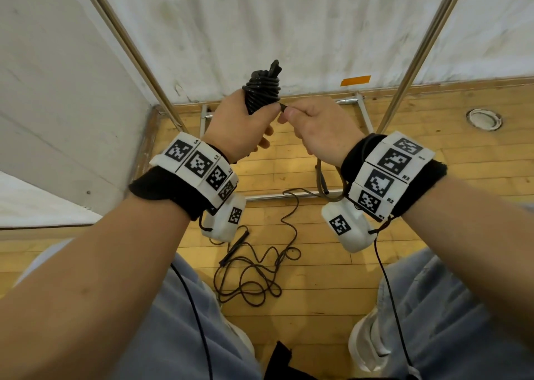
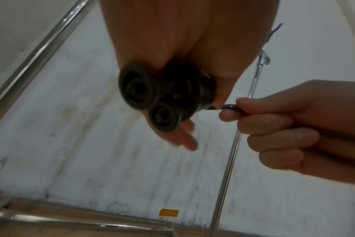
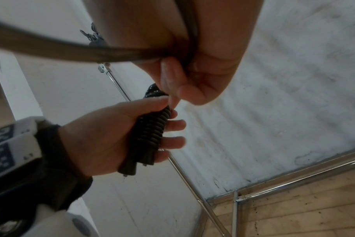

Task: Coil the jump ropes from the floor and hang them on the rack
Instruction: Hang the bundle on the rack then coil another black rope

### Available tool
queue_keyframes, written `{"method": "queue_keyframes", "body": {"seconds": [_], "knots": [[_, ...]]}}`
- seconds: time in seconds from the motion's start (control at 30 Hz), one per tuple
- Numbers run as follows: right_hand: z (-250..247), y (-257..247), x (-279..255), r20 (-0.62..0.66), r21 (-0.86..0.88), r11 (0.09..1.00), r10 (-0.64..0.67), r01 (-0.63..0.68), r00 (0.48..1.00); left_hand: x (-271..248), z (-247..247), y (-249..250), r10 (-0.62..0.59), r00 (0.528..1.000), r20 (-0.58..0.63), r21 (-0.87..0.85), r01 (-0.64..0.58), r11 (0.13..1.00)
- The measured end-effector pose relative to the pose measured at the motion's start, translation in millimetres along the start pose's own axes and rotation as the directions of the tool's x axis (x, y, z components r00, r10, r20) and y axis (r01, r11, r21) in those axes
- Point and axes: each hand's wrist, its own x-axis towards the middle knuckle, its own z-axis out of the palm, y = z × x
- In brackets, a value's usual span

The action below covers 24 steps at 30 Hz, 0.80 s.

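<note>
Coiled jump rope [image 1: 261, 90], black, sits upper centre of the head view, wound tight around its two handles; left hand [image 1: 235, 125] is wrapped around the bundle, thumb on the near side, fingers behind. In the left wrist view the two round handle ends [image 2: 139, 89] point at the camera, side by side, cord turns stacked behind them. Right wrist view shows the left hand's fingers [image 3: 173, 125] poking out past the wound cord [image 3: 152, 133], fingertips fairly straight while thumb and palm clamp the bundle.

Right hand [image 1: 318, 125] is just right of the bundle, touching it at the fingertips. It pinches the loose cord end [image 2: 230, 106] between thumb and index finger, other fingers curled in. A slack length of cord [image 1: 320, 177] drops below the right hand, toward the wrist strap; how it links to the bundle is not clear.

Second jump rope [image 1: 254, 270] lies uncoiled in a loose tangle on the wooden floor [image 1: 289, 154], lower centre of the head view, between the person's knees; one handle [image 1: 234, 248] shows at its left edge.

Metal rack [image 1: 416, 53]: two slanted poles run up the left and right of the frame, base bars on the floor behind the hands. White wall [image 1: 260, 18] behind, orange tape [image 1: 355, 80] on it upper right. Round floor fitting [image 1: 484, 119] at right. Marker bands on both wrists.
</note>
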Motion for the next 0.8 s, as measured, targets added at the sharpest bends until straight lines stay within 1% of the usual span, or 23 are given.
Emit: {"method": "queue_keyframes", "body": {"seconds": [0.1, 0.17, 0.27, 0.33, 0.4, 0.47, 0.57, 0.67, 0.8], "knots": [[4.1, -1.0, 2.4, 0.018, 0.016, 1.0, -0.017, 0.017, 1.0, 4.2, 4.8, 0.8, 0.027, 0.997, -0.073, 0.027, -0.025, 0.999], [4.8, -1.5, 5.6, 0.015, 0.022, 1.0, -0.013, 0.013, 1.0, 6.6, 6.6, 0.8, 0.006, 1.0, -0.026, 0.01, -0.005, 1.0], [3.1, 1.5, 10.6, 0.013, 0.048, 0.998, 0.028, -0.029, 1.0, 6.4, 6.9, 1.3, -0.043, 0.994, 0.097, -0.106, 0.053, 0.993], [2.5, 4.3, 11.7, 0.033, 0.038, 0.998, 0.051, -0.053, 0.998, 7.0, 6.9, 2.0, -0.035, 0.99, 0.134, -0.07, 0.045, 0.997], [3.6, 6.5, 10.5, 0.056, 0.065, 0.996, 0.065, -0.069, 0.996, 7.2, 7.1, 0.1, -0.005, 0.989, 0.147, -0.006, 0.006, 1.0], [3.9, 7.2, 9.7, 0.06, 0.132, 0.987, 0.086, -0.093, 0.995, 7.4, 6.7, -1.5, 0.018, 0.991, 0.132, 0.026, -0.022, 0.999], [1.7, 6.1, 10.7, 0.078, 0.219, 0.967, 0.113, -0.127, 0.991, 6.1, 2.4, -0.7, 0.037, 0.994, 0.101, -0.024, -0.035, 0.999], [-4.4, 3.4, 13.3, 0.087, 0.23, 0.966, 0.102, -0.12, 0.991, 6.4, -2.8, -0.6, 0.046, 0.996, 0.072, -0.068, -0.041, 0.997], [-14.3, -0.8, 14.0, 0.106, 0.26, 0.962, 0.055, -0.082, 0.993, 6.0, -8.8, 3.1, 0.052, 0.99, 0.128, -0.109, -0.038, 0.993]]}}
